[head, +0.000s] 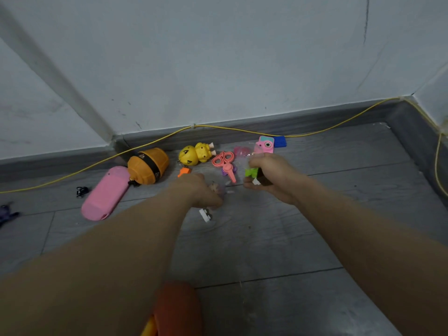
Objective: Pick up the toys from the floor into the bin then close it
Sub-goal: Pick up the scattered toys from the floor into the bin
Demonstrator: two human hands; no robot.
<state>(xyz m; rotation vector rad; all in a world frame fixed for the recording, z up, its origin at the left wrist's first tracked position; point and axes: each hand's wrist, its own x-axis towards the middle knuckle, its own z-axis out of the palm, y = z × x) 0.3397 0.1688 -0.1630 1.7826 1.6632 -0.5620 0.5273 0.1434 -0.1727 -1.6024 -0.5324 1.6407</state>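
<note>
Toys lie on the grey floor along the wall: a pink oblong case, an orange barrel-shaped toy, a yellow figure, pink scissors, a pink toy camera and a blue block. My right hand grips a small toy with green, black and white parts. My left hand is curled over a small pale toy at floor level; a little white piece sits below it. No bin is in view.
A yellow cable runs along the skirting board. A small black item and a dark purple toy lie at the left. Something orange and blurred sits at the bottom edge near me.
</note>
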